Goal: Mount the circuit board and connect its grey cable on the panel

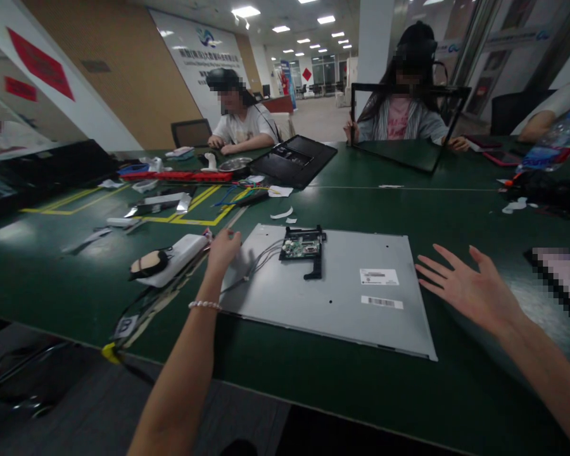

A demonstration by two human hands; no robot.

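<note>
A flat grey metal display panel (346,323) lies on the green table with two white labels on its right part. On its upper middle sits a small green circuit board (301,247) in a black plastic bracket (316,269). Thin grey cables (261,259) run from the board toward the panel's left edge. My left hand (224,253) is at that edge, its fingers bent and partly hidden; whether it grips the panel does not show. Just off the right edge, my right hand (470,288) is spread with the palm turned up, holding nothing.
Left of the panel lie a white power strip (183,253) and a black-and-beige object (148,264). A black casing (294,159) and a red strip (180,177) lie farther back. Across the table, one person (399,120) holds a black frame (394,166); another person (242,120) sits left.
</note>
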